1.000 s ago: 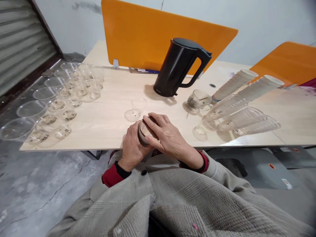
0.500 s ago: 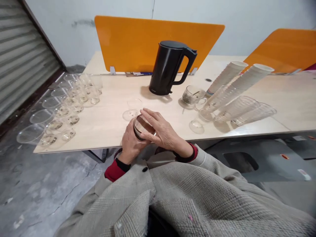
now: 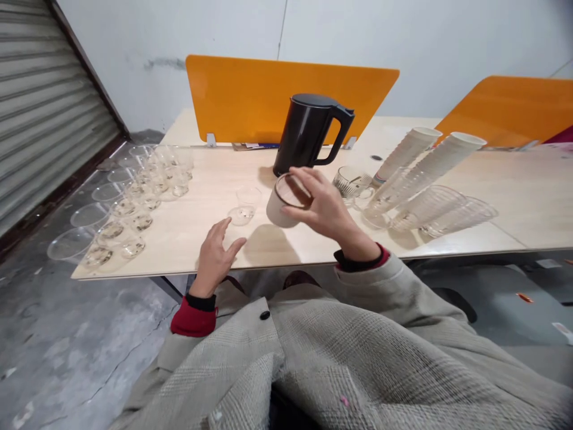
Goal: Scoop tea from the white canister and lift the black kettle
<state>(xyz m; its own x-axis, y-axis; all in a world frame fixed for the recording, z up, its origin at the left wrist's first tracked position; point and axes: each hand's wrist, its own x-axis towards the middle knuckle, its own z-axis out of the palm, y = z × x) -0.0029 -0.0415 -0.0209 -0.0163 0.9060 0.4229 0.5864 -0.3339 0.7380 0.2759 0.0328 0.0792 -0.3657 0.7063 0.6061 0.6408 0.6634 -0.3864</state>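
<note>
My right hand (image 3: pixel 324 206) is raised over the table, fingers closed round the rim of a white paper cup (image 3: pixel 281 209) with a brown inside, tilted toward me. My left hand (image 3: pixel 216 254) rests at the table's front edge with fingers spread and nothing in it. A clear plastic cup (image 3: pixel 245 205) stands just beyond the left hand. A black electric kettle (image 3: pixel 310 134) stands behind the held cup.
Several clear plastic cups (image 3: pixel 120 206) stand in rows at the table's left end. Stacks of white paper cups (image 3: pixel 421 156) and clear cups (image 3: pixel 441 209) lie on their sides at the right, beside a glass mug (image 3: pixel 351 181). Orange dividers (image 3: pixel 250 95) back the table (image 3: pixel 514 197).
Both hands held the cup near the table's front edge. Now the left hand has let go and opened, and the right hand has lifted the cup up and forward toward the kettle.
</note>
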